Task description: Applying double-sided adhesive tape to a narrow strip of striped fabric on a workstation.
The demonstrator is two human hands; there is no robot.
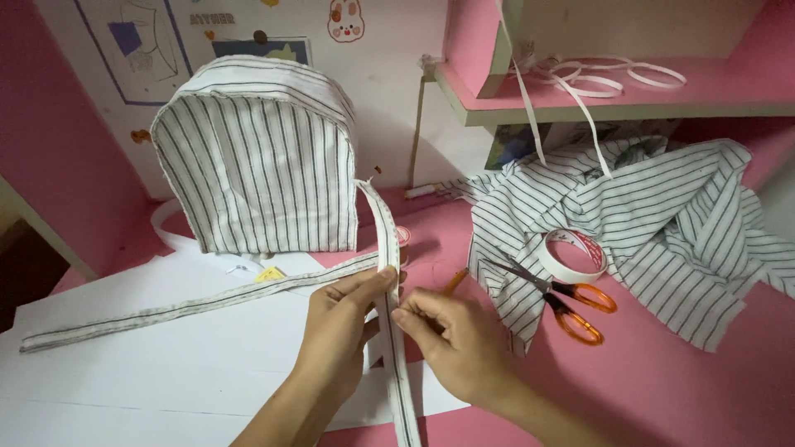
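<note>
Striped cotton, folded into a long narrow strap (389, 248), runs through both hands at the middle of the pink worktop (662, 381). The strap's long axis lies almost straight away from the person: it rises from the lower edge of the view, passes between the hands, and climbs to the side of the striped fabric backpack shell (257, 157) standing upright behind them. The left hand (335, 331) is nearly closed, thumb and fingertips pinched on the strap from its left edge, and it sits slightly higher along the strap than the other. The right hand (455, 339) is also curled nearly closed, its fingertips pressed to the strap's right edge just below that pinch; the two sets of fingertips almost touch across the strap's width. Both hands are equally close to it, since each has hold of it.

A second striped strip (190, 305) lies flat, running leftward from the left hand over white paper sheets (166, 381). To the right of the right hand, close by, lie orange-handled scissors (563, 302) and a roll of tape (571, 252), both resting on a heap of striped cloth (662, 215). White ribbon loops (613, 79) sit on the pink shelf (613, 103) above.
</note>
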